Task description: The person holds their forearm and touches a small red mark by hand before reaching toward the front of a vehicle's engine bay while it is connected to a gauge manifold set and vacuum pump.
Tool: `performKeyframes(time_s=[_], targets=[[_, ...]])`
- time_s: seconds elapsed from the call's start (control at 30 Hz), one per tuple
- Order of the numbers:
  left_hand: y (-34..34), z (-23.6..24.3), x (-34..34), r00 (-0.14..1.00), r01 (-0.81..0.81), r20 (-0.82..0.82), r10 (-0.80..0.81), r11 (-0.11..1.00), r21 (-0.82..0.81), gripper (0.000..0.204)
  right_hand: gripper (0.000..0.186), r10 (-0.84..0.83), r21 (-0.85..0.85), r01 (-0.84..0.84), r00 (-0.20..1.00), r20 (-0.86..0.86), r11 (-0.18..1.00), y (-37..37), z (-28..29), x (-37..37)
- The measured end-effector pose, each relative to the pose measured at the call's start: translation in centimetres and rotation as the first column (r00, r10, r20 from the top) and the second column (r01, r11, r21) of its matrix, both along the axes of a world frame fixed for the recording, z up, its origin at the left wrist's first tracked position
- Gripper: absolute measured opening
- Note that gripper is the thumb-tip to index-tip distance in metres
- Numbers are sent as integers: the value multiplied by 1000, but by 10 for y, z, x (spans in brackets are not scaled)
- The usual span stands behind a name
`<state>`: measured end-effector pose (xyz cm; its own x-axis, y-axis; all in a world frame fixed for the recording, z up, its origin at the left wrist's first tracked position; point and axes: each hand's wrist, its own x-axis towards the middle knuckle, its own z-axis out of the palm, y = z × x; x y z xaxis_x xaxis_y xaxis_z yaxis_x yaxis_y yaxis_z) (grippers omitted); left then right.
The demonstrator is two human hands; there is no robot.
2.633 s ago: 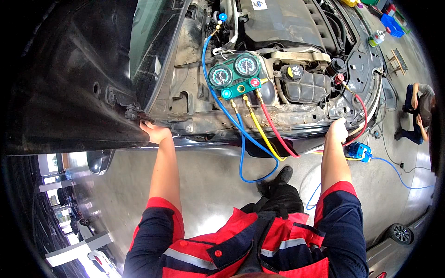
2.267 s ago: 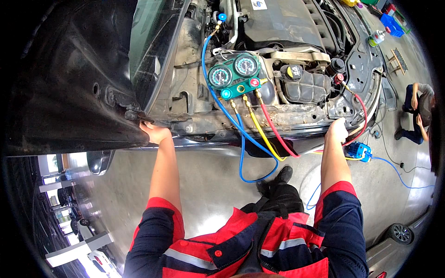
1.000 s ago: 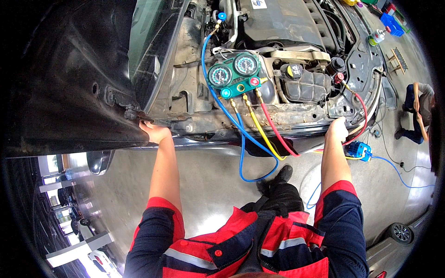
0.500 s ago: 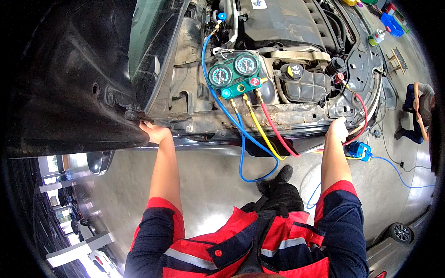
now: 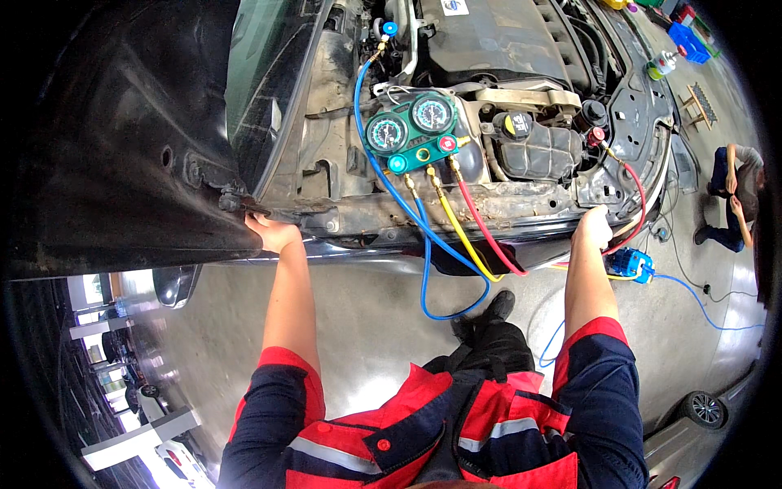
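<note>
My left hand (image 5: 275, 234) lies on the edge of the car's dark fender (image 5: 371, 244), beside the hood hinge (image 5: 235, 200). Its visible fingers reach outward; some are hidden. Farther right along the same edge, my right hand (image 5: 593, 228) is closed against the fender near the front corner, its fingertips out of sight. Between my hands a green manifold gauge set (image 5: 423, 155) with two round dials rests over the engine bay. Blue, yellow and red hoses (image 5: 481, 218) run from it over the fender. A red coupler (image 5: 597, 137) sits near my right hand, a blue coupler (image 5: 390, 30) farther back.
The raised hood (image 5: 122, 122) stands at the left. On the floor at the right are a blue pump (image 5: 631, 266) and cables. A person (image 5: 735, 198) is at the far right. A spray can (image 5: 661, 65) and a blue crate (image 5: 688, 43) lie beyond the car's front.
</note>
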<state>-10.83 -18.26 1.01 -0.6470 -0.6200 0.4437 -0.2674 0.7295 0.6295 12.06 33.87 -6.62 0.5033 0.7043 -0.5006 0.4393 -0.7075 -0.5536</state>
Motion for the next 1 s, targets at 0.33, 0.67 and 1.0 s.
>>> performKeyframes(time_s=[0.33,0.67,1.0], targets=[[-8,-7,-5,1000,-5,10,4,1000,18,43,74,14,29,-14,1000,26,999,0,-1,0],[3,-2,0,999,4,-41,-6,999,-51,44,73,-2,15,1,1000,9,1000,4,-6,2],[-1,-3,-1,999,-15,-50,12,999,-47,43,74,6,9,-6,1000,-4,1000,0,-2,0]])
